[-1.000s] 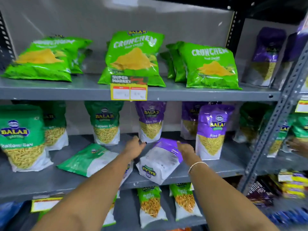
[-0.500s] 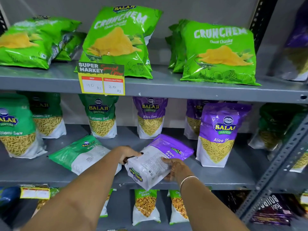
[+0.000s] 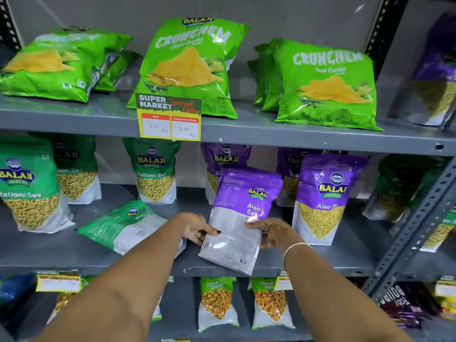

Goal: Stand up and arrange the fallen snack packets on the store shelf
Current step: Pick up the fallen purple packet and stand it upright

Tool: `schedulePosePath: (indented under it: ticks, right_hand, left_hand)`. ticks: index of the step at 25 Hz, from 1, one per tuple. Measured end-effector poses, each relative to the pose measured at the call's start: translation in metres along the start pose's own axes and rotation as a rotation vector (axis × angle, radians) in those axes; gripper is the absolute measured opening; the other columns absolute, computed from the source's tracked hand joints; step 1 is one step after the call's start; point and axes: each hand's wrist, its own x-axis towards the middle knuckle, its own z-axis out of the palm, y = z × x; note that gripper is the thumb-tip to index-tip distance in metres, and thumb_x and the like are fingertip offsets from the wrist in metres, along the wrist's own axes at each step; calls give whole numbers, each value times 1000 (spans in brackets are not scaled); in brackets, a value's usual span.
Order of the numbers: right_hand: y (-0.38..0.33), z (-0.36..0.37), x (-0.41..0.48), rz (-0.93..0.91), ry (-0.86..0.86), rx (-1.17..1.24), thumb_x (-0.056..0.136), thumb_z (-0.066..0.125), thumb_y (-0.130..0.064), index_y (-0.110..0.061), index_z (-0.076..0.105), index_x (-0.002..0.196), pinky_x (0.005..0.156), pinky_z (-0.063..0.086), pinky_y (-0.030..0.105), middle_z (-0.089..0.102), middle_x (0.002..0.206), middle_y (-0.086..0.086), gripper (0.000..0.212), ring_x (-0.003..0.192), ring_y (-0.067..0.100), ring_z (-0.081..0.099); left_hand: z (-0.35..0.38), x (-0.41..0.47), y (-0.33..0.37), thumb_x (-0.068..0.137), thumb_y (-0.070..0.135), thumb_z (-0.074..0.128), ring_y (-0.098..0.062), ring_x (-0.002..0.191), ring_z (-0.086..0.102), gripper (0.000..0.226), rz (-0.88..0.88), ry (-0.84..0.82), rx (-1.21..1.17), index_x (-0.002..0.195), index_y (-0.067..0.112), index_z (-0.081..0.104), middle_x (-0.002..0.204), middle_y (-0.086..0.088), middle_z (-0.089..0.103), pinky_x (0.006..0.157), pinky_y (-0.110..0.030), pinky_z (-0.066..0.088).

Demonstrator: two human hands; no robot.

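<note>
A purple and white Aloo Sev packet (image 3: 240, 215) is tilted up over the front of the middle shelf (image 3: 320, 257), its back side toward me. My left hand (image 3: 195, 227) grips its lower left edge and my right hand (image 3: 272, 232) grips its right side. A green Ratlami Sev packet (image 3: 123, 225) lies flat on the same shelf to the left, partly under my left forearm. Behind stand upright green packets (image 3: 154, 171) and purple packets (image 3: 325, 193).
Large green Crunchem bags (image 3: 190, 65) sit on the top shelf, with a yellow price tag (image 3: 170, 119) hanging from its edge. Chana Garam packets (image 3: 217, 302) stand on the shelf below. A perforated grey upright (image 3: 414, 233) slants at the right.
Both hands have closed on the fallen purple packet and raised its top end from lying flat to nearly upright. The camera has moved closer to the shelf.
</note>
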Motion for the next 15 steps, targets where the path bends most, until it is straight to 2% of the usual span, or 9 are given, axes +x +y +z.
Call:
schedulePosePath:
  ticks: [1,3,4,5,6,8,10,12,15]
  right_hand:
    - [-8,4,-3,-51,1,0,75,68,1,-8,62,68,39,52,18,66,39,-6,13,36,9,64]
    - [-17,9,2,-196,0,0,59,73,11,-4,60,75,36,48,14,65,38,-7,25,35,5,61]
    - [-19,11,8,-273,10,-5,50,72,12,0,61,83,39,50,14,68,45,-6,37,41,6,63]
    - [-21,14,17,-344,34,-13,44,71,9,5,60,95,49,56,18,74,59,1,52,53,11,68]
    - [-22,16,25,-401,70,-40,41,73,5,7,58,106,65,61,27,75,80,12,67,70,20,70]
    - [-21,19,43,-481,108,-77,35,79,-2,1,56,114,94,52,50,67,113,27,82,99,32,64]
    - [-18,21,56,-509,144,-124,40,81,2,-4,57,115,100,46,55,64,119,26,79,107,35,62]
    - [-15,24,64,-488,194,-173,52,78,12,-8,57,114,101,46,53,66,117,20,68,106,32,62]
    - [-12,22,75,-488,174,-183,60,75,13,-14,56,108,99,47,54,67,111,16,59,102,28,62]
  left_hand:
    - [0,1,0,82,0,66,-18,80,59,16,39,35,-5,88,5,52,89,-5,61,85,-42,51]
    - [0,3,2,77,-3,70,-21,97,58,45,104,108,-21,117,2,50,107,-8,62,96,-41,48]
    - [1,6,2,76,-5,70,-22,104,56,55,151,156,-13,125,2,46,116,-9,61,95,-37,47]
    - [4,8,2,75,-5,70,-22,108,55,58,210,231,24,127,1,46,121,-9,59,92,-34,47]
    - [5,12,1,73,-4,73,-22,110,55,59,257,326,77,126,1,47,122,-7,59,88,-31,47]
    - [6,24,-1,66,1,79,-22,112,57,63,348,494,124,122,3,50,124,-6,61,89,-28,47]
    - [6,39,-7,61,-1,81,-23,110,60,66,397,561,80,121,4,53,125,-10,63,86,-25,46]
    - [7,50,-15,60,-4,79,-20,103,60,66,429,600,19,120,3,54,121,-12,65,81,-24,43]
    - [6,56,-21,59,-3,80,-27,109,62,67,455,618,-44,120,3,54,120,-14,66,86,-30,48]
